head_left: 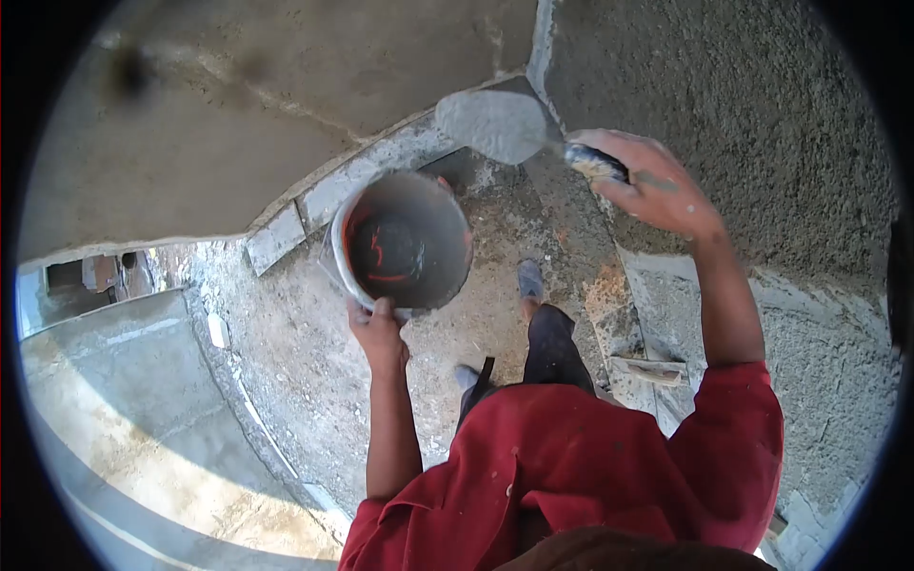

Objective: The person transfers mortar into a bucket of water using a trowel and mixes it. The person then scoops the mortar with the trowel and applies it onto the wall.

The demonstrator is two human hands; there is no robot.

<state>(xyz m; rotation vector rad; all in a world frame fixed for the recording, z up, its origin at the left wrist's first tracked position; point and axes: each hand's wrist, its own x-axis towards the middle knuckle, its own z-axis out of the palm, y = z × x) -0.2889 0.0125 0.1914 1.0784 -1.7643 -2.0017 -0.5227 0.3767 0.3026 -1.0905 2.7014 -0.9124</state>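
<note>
My left hand [379,335] is closed on the near rim of a round bucket [357,271], thumb over the edge. Grey residue coats the bucket's inside, with orange showing through in streaks. My right hand [657,181] is wrapped round the dark handle of a trowel [495,124]. The trowel's broad grey blade points left, in front of the corner where two wall faces meet. Whether the blade touches the wall, I cannot tell.
Smooth grey plaster covers the wall [238,143] at upper left; a rougher wall [743,114] rises on the right. A pale ledge runs along the left wall's base. A wooden float [649,370] lies right of my legs. Debris litters the floor [286,333].
</note>
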